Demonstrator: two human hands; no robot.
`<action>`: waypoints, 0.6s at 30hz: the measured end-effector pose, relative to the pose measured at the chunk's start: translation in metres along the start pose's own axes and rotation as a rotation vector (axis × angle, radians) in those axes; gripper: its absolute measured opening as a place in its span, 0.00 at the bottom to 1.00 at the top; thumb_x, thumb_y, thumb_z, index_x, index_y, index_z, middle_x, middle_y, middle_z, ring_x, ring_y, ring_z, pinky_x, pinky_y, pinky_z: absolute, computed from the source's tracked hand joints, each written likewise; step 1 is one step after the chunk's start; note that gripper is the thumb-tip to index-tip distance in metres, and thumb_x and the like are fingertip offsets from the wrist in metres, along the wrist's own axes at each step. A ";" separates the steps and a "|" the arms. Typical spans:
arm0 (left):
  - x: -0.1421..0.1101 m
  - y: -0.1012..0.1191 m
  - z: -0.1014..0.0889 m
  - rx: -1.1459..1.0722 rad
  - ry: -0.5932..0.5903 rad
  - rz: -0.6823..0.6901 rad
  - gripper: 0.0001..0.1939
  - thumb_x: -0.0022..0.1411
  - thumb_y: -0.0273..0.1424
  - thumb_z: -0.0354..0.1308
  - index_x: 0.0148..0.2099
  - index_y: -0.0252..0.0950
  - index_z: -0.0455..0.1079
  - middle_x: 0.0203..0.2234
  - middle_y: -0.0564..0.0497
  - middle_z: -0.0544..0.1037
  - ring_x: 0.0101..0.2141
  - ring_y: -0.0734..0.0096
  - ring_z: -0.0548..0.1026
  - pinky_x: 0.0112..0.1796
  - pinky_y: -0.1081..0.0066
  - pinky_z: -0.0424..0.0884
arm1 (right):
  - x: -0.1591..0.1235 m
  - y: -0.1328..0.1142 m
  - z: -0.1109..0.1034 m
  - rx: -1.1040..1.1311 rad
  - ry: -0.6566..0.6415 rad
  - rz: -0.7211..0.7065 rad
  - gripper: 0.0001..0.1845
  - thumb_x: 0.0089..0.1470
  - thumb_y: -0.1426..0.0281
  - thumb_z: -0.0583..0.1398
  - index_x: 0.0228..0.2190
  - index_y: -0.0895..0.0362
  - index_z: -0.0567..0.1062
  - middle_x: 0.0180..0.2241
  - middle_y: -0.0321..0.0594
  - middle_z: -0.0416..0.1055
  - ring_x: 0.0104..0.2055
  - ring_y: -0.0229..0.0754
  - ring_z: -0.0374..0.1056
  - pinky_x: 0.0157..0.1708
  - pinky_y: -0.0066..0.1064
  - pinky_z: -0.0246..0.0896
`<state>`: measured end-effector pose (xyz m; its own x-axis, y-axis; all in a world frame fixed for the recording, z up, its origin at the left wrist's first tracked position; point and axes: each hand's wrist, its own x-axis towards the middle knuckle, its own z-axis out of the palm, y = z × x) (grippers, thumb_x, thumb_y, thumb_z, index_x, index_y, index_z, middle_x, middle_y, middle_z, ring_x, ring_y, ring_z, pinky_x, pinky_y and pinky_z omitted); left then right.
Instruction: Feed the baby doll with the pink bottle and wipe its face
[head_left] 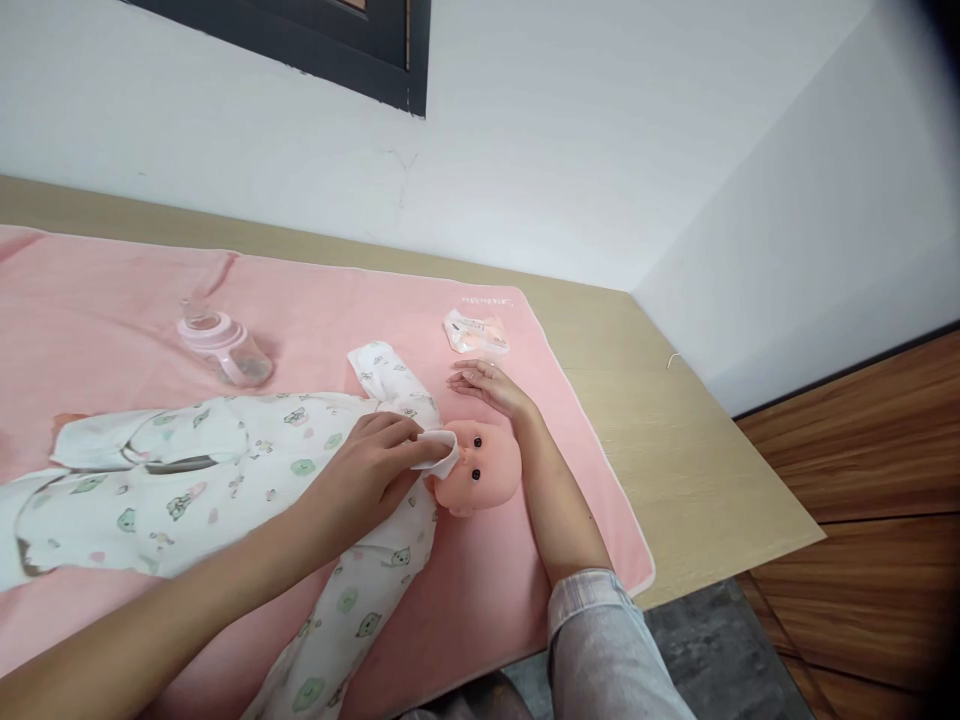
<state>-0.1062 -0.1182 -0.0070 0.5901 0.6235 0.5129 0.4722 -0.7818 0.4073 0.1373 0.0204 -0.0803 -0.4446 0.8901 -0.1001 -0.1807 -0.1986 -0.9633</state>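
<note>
A baby doll (pixel 480 470) in a white printed sleepsuit (pixel 225 470) lies on a pink mat (pixel 97 300), head to the right. My left hand (pixel 367 470) pinches a small white wipe (pixel 439 455) against the doll's cheek and neck. Flat on the mat just beyond the doll's head lies my right hand (pixel 487 385), fingers stretched out and holding nothing.
A pink baby bottle (pixel 225 345) lies on its side on the mat behind the doll. A small clear packet (pixel 476 332) sits near the mat's far right corner. The mat covers a light wooden table (pixel 675 440) set against a white wall.
</note>
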 end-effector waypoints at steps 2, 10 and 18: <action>0.000 0.000 0.001 -0.012 -0.013 -0.005 0.17 0.66 0.19 0.44 0.47 0.41 0.69 0.34 0.51 0.73 0.38 0.66 0.68 0.43 0.63 0.62 | 0.000 0.000 0.000 -0.005 0.002 0.000 0.23 0.47 0.60 0.68 0.43 0.58 0.73 0.38 0.43 0.76 0.46 0.41 0.72 0.59 0.43 0.61; 0.000 -0.001 0.000 -0.010 -0.022 -0.037 0.17 0.65 0.21 0.45 0.47 0.41 0.72 0.34 0.50 0.74 0.38 0.66 0.69 0.43 0.63 0.63 | 0.000 0.000 0.000 -0.012 0.005 -0.004 0.23 0.47 0.60 0.67 0.43 0.57 0.73 0.39 0.43 0.76 0.46 0.42 0.72 0.59 0.43 0.61; 0.000 0.000 0.002 0.047 -0.016 -0.044 0.18 0.64 0.20 0.44 0.46 0.40 0.73 0.33 0.49 0.73 0.38 0.64 0.69 0.42 0.63 0.64 | 0.000 0.001 0.000 -0.005 0.010 -0.004 0.23 0.48 0.60 0.67 0.43 0.58 0.73 0.38 0.43 0.76 0.46 0.42 0.72 0.59 0.42 0.61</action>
<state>-0.1051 -0.1175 -0.0082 0.5779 0.6579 0.4830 0.5284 -0.7526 0.3930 0.1372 0.0204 -0.0811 -0.4351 0.8950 -0.0986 -0.1779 -0.1928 -0.9650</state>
